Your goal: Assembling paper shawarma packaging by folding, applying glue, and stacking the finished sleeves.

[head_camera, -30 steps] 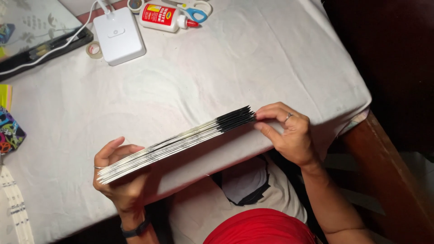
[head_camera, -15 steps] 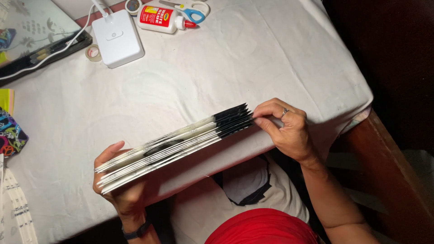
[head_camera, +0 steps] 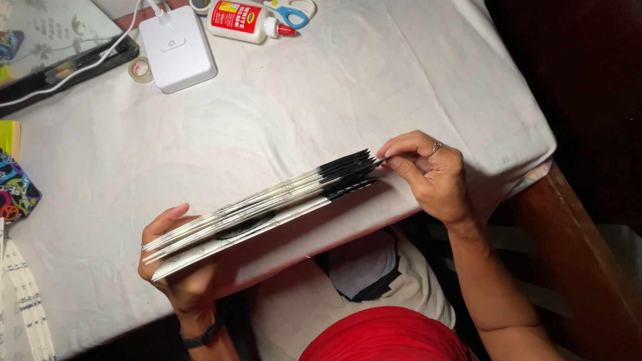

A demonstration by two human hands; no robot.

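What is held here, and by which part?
A folded paper stack: left hand grips its white end, right hand pinches the black-edged end.

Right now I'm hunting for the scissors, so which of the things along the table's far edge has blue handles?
The scissors at the top edge, just right of the red-labelled white glue bottle. The white box and tape roll show no blue.

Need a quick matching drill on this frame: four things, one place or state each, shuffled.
Things:
1. white glue bottle with red label
2. white rectangular box with cable
3. stack of folded black-and-white paper sheets
4. blue-handled scissors

Places or states:
A. held edge-on between both hands
B. lying on its side at the table's far edge
C. right of the glue
D. left of the glue

Pairs: 1-B, 2-D, 3-A, 4-C
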